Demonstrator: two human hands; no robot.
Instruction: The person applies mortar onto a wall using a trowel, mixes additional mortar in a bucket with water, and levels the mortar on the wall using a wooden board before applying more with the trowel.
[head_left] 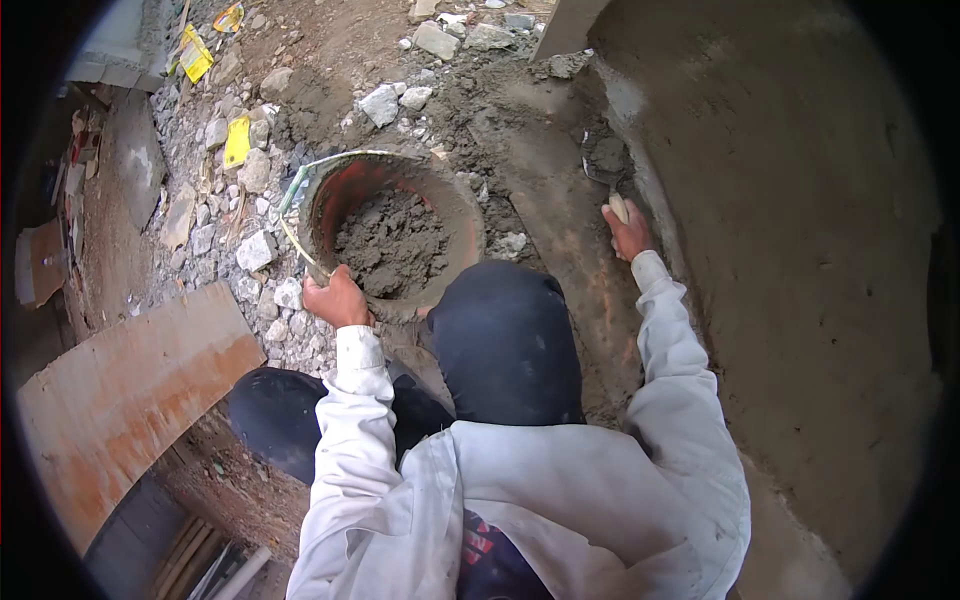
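Observation:
A round bucket (465,225) with a mortar-smeared rim stands in front of my knees, partly filled with grey wet mortar (395,240). My left hand (342,299) is closed on the near left of its rim, where the bucket's thin handle (290,195) also ends. Out to the right, my right hand (629,231) grips the pale handle of a trowel (593,178). A lump of mortar (607,157) sits on the trowel's blade, low beside the foot of the plastered wall and over a mortar-smeared board.
A grey plastered wall (790,200) rises along the right. The dirty board (560,200) lies along its base. White stones (257,250) and yellow wrappers (237,142) litter the ground at the left. A rusty curved sheet (140,390) lies at lower left.

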